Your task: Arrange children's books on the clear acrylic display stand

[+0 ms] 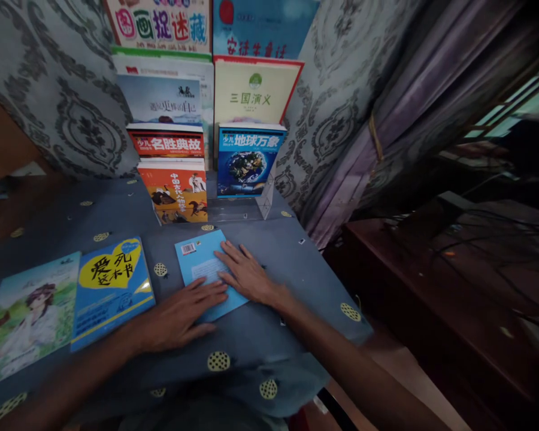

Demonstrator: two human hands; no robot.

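A light blue book lies flat on the table, back cover up, with a barcode near its top left corner. My left hand rests on its lower left part, fingers stretched out and apart. Across its right side lies my right hand, also flat with spread fingers. Both hands touch the cover, and neither grips anything. To the left is a blue book with a yellow heart. Beside that one lies a green book with a figure in white on its cover.
Several upright books fill a clear stepped stand at the back, among them an orange book and a blue globe book. A patterned cloth covers the table. Purple curtain and dark red furniture with cables stand right.
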